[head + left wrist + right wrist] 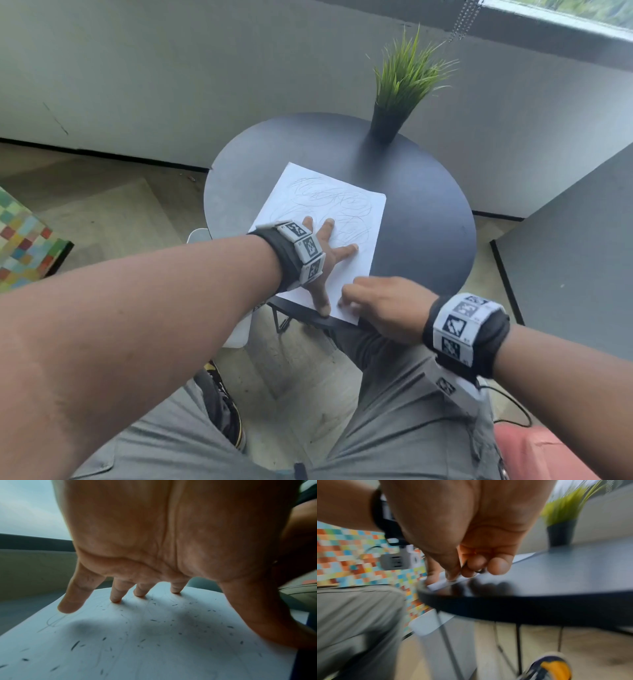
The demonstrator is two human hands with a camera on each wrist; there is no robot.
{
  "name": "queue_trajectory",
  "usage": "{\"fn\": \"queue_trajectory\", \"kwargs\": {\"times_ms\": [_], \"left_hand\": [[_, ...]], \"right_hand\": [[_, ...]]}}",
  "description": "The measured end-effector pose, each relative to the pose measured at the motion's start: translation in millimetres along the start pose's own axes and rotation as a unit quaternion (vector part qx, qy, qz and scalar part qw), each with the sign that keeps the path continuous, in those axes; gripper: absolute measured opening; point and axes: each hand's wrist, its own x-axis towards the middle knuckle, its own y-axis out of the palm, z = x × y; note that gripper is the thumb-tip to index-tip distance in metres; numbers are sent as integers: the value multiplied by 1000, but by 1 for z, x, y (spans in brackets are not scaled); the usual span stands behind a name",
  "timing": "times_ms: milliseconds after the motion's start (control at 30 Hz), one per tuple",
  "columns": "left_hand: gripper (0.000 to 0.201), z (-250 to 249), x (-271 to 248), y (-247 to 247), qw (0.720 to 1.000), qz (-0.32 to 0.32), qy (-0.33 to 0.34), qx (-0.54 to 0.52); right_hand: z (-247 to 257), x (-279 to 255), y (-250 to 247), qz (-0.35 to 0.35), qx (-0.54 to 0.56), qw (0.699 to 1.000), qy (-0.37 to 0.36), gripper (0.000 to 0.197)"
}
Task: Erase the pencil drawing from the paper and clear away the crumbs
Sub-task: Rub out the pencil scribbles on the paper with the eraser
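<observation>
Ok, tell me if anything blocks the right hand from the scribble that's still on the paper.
Partly. The left hand lies spread on the paper and presses it down between the right hand, at the near corner, and the pencil scribble. Past those fingers nothing else visible lies on the sheet but eraser crumbs.

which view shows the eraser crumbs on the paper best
The left wrist view: dark eraser crumbs lie scattered over the paper under the spread left hand. The head view is too distant to show them; the blurred right wrist view shows only the paper's edge.
</observation>
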Motion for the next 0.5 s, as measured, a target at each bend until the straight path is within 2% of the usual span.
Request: {"fn": "queue_trajectory", "kwargs": {"times_ms": [67,100,133,233,300,367,433,500], "left_hand": [[135,0,1,-1,1000,-3,1,0],[135,0,1,-2,1000,0,-1,-1],[135,0,1,-2,1000,6,-4,-2],[136,-2,1,-3,1000,11,-8,3],[136,-2,2,-2,1000,3,-4,4],[136,-1,2,-2,1000,5,-5,-1],[137,0,2,-2,1000,10,-11,-3],[138,-1,4,0,1000,11,-11,-4]], "right_hand": [[-20,4,-7,-70,20,996,58,9],[-24,5,-5,-96,17,993,63,8],[-20,4,-2,-91,15,994,50,7],[0,-7,12,-30,14,998,-47,9],[-10,-5,4,-35,24,999,-8,1],[-24,-1,-4,-93,28,994,42,11],[-19,-3,1,-87,25,996,22,10],[0,-10,9,-35,21,999,-37,4]]}}
